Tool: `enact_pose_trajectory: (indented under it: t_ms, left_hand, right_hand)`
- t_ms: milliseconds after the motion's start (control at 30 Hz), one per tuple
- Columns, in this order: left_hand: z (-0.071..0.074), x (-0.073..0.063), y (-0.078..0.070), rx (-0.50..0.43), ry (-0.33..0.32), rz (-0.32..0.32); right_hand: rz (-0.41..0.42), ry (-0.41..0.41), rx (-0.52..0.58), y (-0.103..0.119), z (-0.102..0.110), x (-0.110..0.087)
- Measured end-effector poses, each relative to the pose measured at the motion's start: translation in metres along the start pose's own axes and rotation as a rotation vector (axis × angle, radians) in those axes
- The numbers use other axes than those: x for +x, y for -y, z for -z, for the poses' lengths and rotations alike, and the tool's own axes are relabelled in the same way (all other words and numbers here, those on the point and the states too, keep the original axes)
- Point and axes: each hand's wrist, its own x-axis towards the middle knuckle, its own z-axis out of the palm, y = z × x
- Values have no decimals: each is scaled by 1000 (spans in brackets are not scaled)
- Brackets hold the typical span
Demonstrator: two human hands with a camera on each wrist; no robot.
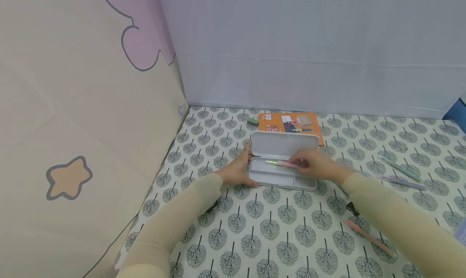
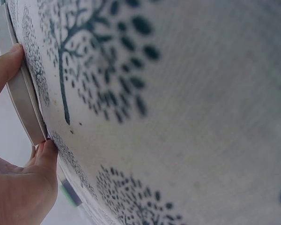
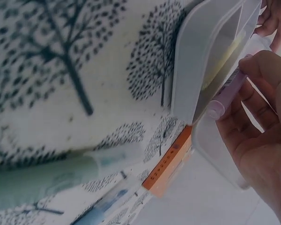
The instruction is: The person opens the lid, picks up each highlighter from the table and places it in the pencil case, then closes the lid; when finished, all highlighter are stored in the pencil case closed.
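A white pencil case (image 1: 269, 178) lies on the cloth with its lid (image 1: 284, 144) raised at the back. My left hand (image 1: 236, 169) grips its left end, thumb at the front corner and fingers at the back. In the left wrist view, the thumb (image 2: 11, 63) lies against the case's side wall (image 2: 25, 98). Over the case, my right hand (image 1: 314, 163) pinches a pink-purple marker (image 3: 227, 96) between thumb and fingers. A yellow marker (image 3: 222, 63) lies in the long back compartment, just below the held one.
Behind the case lies an orange booklet or flat box (image 1: 291, 124), with a small green block (image 1: 252, 121) beside it. To the right are a green marker (image 1: 400, 168) and a purple marker (image 1: 404, 183). A coral marker (image 1: 371, 239) lies near the right forearm. A blue marker (image 3: 100, 208) shows in the right wrist view.
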Motion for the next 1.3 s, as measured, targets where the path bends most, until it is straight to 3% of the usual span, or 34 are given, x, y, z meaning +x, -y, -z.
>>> enact_pose_trajectory:
  t_ms: [133, 267, 667, 1000, 1300]
  left_hand:
    - [0, 1, 1, 7, 2, -7]
    - [-1, 2, 2, 7, 4, -21]
    - [-1, 4, 4, -22, 2, -7]
    - [0, 1, 1, 3, 11, -9]
    - [1, 0, -1, 3, 9, 12]
  right_hand:
    - [72, -7, -3, 3, -7, 9]
    - [92, 21, -27, 8, -11, 17]
    - [83, 66, -71, 15, -25, 34]
    - [60, 71, -30, 18, -25, 35]
    - [96, 4, -5, 7, -21, 23]
